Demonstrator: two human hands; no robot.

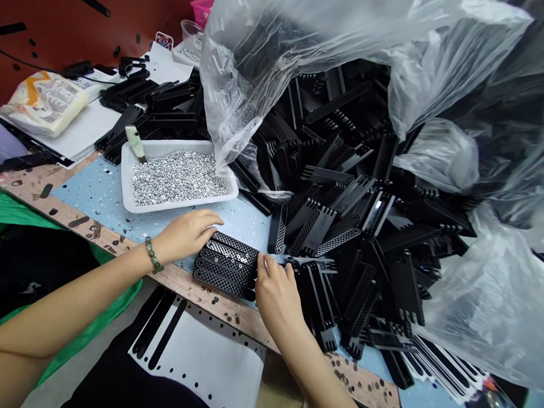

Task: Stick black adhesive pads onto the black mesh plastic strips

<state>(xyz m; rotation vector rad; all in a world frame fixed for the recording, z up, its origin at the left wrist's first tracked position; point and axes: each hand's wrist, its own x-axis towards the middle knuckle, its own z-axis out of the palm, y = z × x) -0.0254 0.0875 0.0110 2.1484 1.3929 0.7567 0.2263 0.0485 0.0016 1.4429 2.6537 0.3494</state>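
Bare forearms cross the worktop; left hand and right hand flank a row of black strips, fingers bent at its ends, any pinch unclear. Metal rings dot some strips; the heap suggests plenty left.

The only view comes from a camera worn on the person's head, looking forward and down over the dark-clothed lap onto the surface, up to a red panel at the top left. It is close to the work: the forearms reach in from the lower left and the bottom edge, bringing the left hand and right hand near mid-frame. The surface's front edge slants down rightward.
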